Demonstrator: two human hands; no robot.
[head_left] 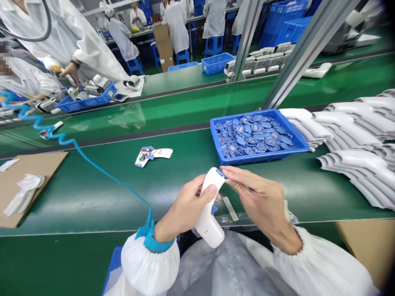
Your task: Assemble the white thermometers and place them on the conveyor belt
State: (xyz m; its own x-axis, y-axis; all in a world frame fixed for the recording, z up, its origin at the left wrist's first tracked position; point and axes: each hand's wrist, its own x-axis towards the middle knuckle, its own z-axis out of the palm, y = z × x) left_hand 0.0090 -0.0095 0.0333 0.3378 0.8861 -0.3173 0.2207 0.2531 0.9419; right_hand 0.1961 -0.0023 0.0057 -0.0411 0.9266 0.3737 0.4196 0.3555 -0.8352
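My left hand (187,205) is wrapped round a white plastic handheld housing (209,222), thumb on its upper end. My right hand (259,197) pinches a small blue part (221,173) against the top of that housing. A blue wrist strap (151,238) with a coiled blue cord (61,137) sits on my left wrist. Just beyond my hands stands a blue tray (216,123) full of small blue parts (254,135). Stacks of white housing shells (354,139) lie to the right of the tray.
A half-assembled unit with wires (151,155) lies on the green belt (92,193). A cardboard sheet (31,172) with a plastic bag is at left. Metal frame posts (296,57) rise behind the tray. Other workers in white coats stand at far benches with blue bins (89,100).
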